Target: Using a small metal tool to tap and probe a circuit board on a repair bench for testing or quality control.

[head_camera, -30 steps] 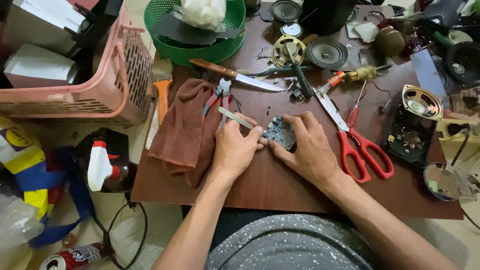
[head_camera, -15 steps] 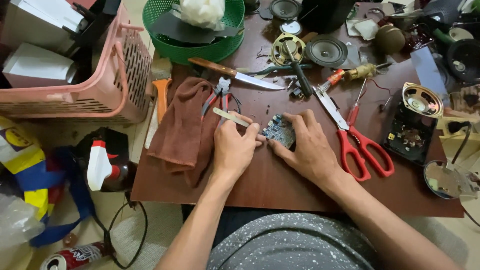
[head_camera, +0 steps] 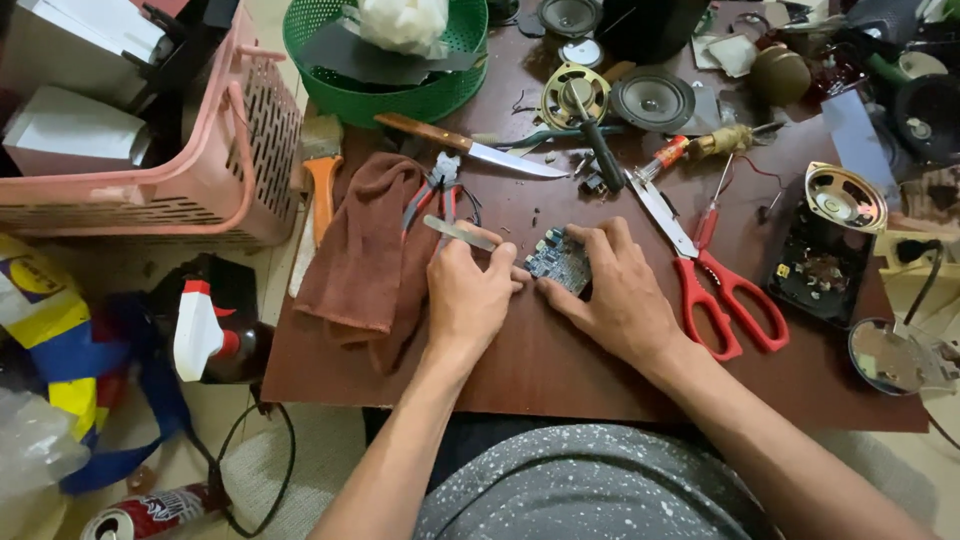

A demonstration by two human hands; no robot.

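- Two hands meet near the middle of a brown wooden table, a little back from its near edge, where a bare strip of wood lies between the wrists and the person's lap.
- Open room is scarce: a brown cloth lies just left of the left hand, red-handled scissors just right of the right hand, and red-handled pliers and a wooden-handled knife lie just behind.
- Further back sit a green basket and loose speaker cones; a pink basket stands off the table's left edge.
- The left hand is curled shut around a flat metal tool, whose free end sticks up and left past the knuckles.
- The right hand lies palm down, fingers spread and bent over a small circuit board, pinning it to the table.
- That board is dark blue-grey and roughly square, studded with small parts, flat on the wood between the two hands and touching both.
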